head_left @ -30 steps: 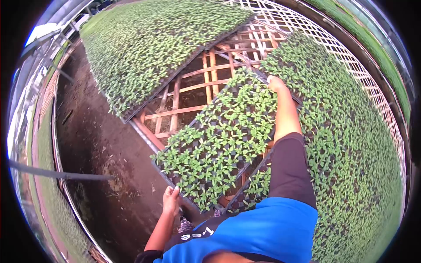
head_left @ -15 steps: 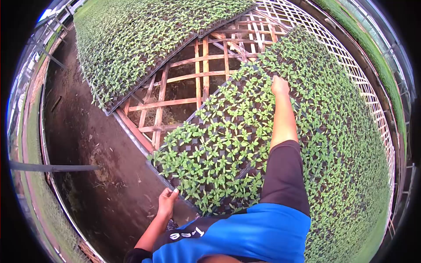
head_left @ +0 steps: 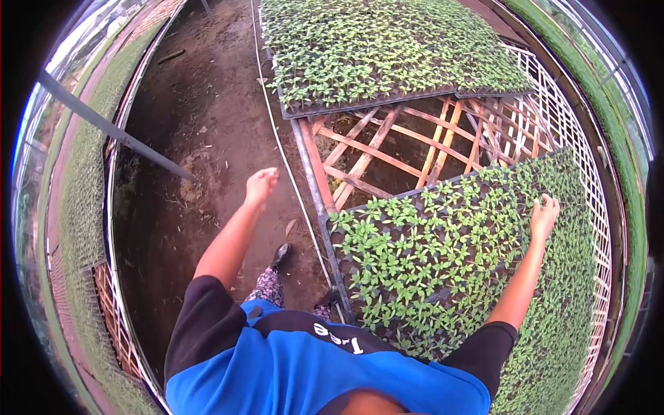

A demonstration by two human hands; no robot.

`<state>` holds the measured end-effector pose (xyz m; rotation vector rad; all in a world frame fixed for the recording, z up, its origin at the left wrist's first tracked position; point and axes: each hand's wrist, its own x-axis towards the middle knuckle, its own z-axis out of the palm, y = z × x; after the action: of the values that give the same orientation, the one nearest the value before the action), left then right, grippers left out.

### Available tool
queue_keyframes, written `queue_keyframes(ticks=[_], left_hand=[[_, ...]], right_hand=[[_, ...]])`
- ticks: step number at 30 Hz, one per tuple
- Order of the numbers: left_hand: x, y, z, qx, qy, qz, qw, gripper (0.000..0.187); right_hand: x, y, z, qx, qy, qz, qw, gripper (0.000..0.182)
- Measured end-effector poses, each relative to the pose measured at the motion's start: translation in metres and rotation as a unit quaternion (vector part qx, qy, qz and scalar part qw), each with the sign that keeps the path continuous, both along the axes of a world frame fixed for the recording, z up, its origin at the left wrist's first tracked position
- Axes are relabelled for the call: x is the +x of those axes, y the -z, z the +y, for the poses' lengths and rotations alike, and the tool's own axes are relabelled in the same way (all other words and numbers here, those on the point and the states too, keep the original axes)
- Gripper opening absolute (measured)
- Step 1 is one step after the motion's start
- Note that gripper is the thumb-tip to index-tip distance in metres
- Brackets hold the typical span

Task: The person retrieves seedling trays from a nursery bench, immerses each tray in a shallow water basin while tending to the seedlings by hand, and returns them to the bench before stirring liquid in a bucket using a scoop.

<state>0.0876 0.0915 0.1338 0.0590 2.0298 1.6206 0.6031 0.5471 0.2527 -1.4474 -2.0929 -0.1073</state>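
My right hand (head_left: pixel 545 216) is over the near seedling trays (head_left: pixel 436 185), close above the green leaves. Its fingers are bent and a little apart, with no object visible between them. Out over the dirt path, my left hand (head_left: pixel 261 185) is raised clear of the trays. Its fingers are curled together, and whatever they may hold is too small to make out. Small leafy seedlings (head_left: pixel 415 256) stand close together in the dark cells of the tray below my right arm.
A wooden lattice bench (head_left: pixel 373 149) shows between the near trays and another block of seedling trays (head_left: pixel 387 55). The dirt path (head_left: pixel 207 131) runs along the left, with a grey pole (head_left: pixel 131 142) slanting over it. White lattice (head_left: pixel 595 194) edges the right side.
My view has turned, so the bench and path now sit differently in it. My left hand has lifted from beside the tray edge out over the path. My right hand remains over the seedlings.
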Motion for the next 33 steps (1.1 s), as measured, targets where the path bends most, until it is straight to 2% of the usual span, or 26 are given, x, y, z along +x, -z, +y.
queue_keyframes(ticks=[4,8,10,11,12,13,14,15,16,18,20,21,23,26,27,28,30,31,33], left_hand=[[-0.106,-0.008,0.057,0.053,-0.088,0.018,0.995,0.022],[-0.194,0.01,0.112,0.056,-0.146,0.023,0.987,0.022],[-0.229,0.017,0.138,0.099,-0.136,-0.023,0.985,0.022],[-0.242,0.017,0.149,0.144,-0.104,-0.062,0.982,0.02],[-0.258,0.022,0.156,0.151,-0.022,-0.115,0.982,0.019],[-0.25,0.005,0.163,0.2,-0.024,-0.166,0.965,0.019],[-0.261,0.019,0.169,0.206,0.015,-0.19,0.96,0.016],[-0.263,0.025,0.174,0.185,0.031,-0.177,0.966,0.011],[-0.266,0.031,0.178,0.166,0.047,-0.162,0.972,0.009],[-0.276,0.061,0.189,0.192,0.066,-0.099,0.974,0.012],[-0.28,0.071,0.203,0.19,0.054,-0.094,0.976,0.016],[-0.27,0.044,0.201,0.193,0.058,-0.113,0.973,0.016],[-0.244,-0.027,0.192,0.198,0.05,-0.156,0.967,0.016],[-0.239,-0.044,0.2,0.225,0.107,-0.129,0.96,0.013],[-0.24,-0.034,0.209,0.251,0.109,-0.092,0.957,0.013],[-0.233,-0.047,0.219,0.302,0.114,-0.086,0.942,0.016],[-0.222,-0.081,0.236,0.297,0.147,-0.073,0.941,0.02],[-0.217,-0.094,0.252,0.341,0.154,-0.063,0.925,0.024],[-0.202,-0.15,0.272,0.374,0.174,-0.058,0.909,0.027]], right_hand=[[-0.039,-0.049,-0.052,-0.008,-0.03,0.02,0.999,0.032],[-0.078,-0.079,-0.109,-0.028,-0.072,0.035,0.996,0.029],[-0.104,-0.094,-0.154,-0.065,-0.035,0.041,0.996,0.028],[-0.119,-0.099,-0.177,-0.079,-0.028,0.071,0.994,0.026],[-0.118,-0.09,-0.189,-0.041,-0.032,0.037,0.998,0.026],[-0.129,-0.087,-0.209,-0.069,-0.014,0.06,0.996,0.027],[-0.138,-0.08,-0.227,-0.069,0.005,0.06,0.996,0.027],[-0.156,-0.079,-0.246,-0.129,0.048,0.121,0.983,0.025],[-0.171,-0.075,-0.26,-0.135,0.065,0.115,0.982,0.024],[-0.19,-0.062,-0.28,-0.148,0.061,0.098,0.982,0.024],[-0.219,-0.058,-0.297,-0.17,0.082,0.166,0.968,0.025],[-0.231,-0.06,-0.305,-0.174,0.086,0.148,0.97,0.025],[-0.247,-0.063,-0.32,-0.176,0.107,0.182,0.962,0.024],[-0.25,-0.067,-0.347,-0.154,0.137,0.229,0.951,0.024],[-0.249,-0.071,-0.357,-0.144,0.152,0.229,0.951,0.024],[-0.246,-0.074,-0.368,-0.137,0.168,0.228,0.949,0.024],[-0.243,-0.082,-0.394,-0.105,0.21,0.236,0.943,0.024],[-0.237,-0.081,-0.407,-0.096,0.233,0.234,0.939,0.024],[-0.222,-0.076,-0.439,-0.077,0.276,0.249,0.925,0.024]])
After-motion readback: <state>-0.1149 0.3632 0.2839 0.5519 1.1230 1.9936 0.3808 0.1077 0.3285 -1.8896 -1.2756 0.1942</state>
